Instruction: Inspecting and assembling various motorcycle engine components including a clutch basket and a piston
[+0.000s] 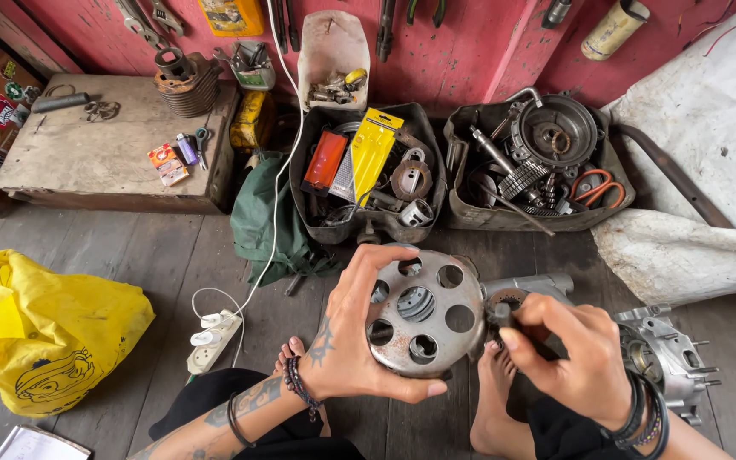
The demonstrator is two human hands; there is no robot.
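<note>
Dull silver-grey on the round perforated metal disc (426, 313), flecked with rust-brown spots. Bright yellow on the plastic bag (44, 328), with a dark line drawing near its lower edge. Faded pinkish red on the wall (470, 51). Dark green on the crumpled cloth bag (267, 223). Weathered grey-brown on the plank floor (172, 273). Yellow on the flat packet (372, 153), orange-red on the packet (325, 159) beside it. White on the power strip (212, 338).

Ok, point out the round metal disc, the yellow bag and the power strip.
Disc (436, 341): head view, its face between holes.
Yellow bag (44, 332): head view, its middle.
Power strip (212, 339): head view, its white body.
</note>
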